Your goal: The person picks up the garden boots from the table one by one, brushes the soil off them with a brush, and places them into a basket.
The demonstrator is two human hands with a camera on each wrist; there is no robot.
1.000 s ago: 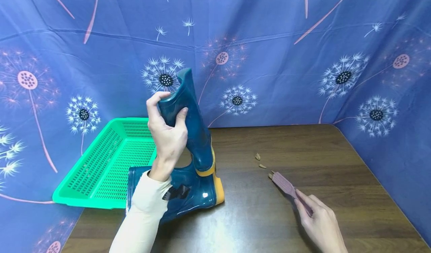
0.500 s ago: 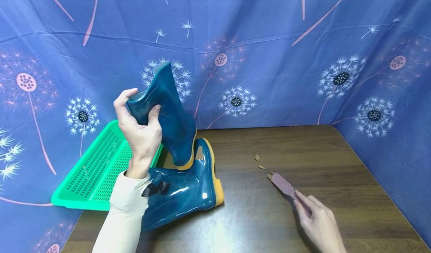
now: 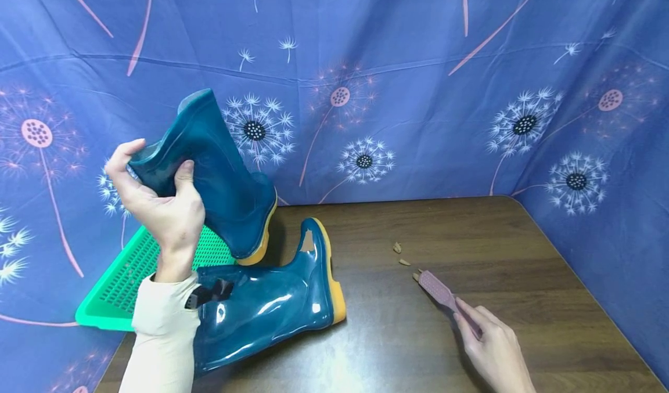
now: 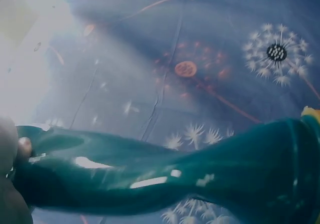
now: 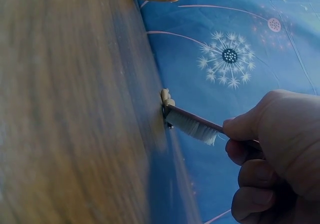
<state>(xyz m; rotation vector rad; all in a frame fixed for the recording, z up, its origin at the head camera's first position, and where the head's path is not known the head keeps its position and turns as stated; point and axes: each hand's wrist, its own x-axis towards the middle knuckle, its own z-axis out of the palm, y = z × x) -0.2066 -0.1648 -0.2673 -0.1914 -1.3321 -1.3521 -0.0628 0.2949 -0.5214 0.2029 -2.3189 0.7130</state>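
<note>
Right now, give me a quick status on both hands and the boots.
Left hand grips raised boot by its shaft top, above green basket. Right hand holds pink brush on table. Second boot lies on its side.

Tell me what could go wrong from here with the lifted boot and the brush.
1. The left hand grips the raised boot only at its top rim, tilted in the air; it could slip and drop onto the second boot or the green basket.
2. The right hand holds the brush by its handle end, near small bits on the table; a sweep might scatter them.
</note>
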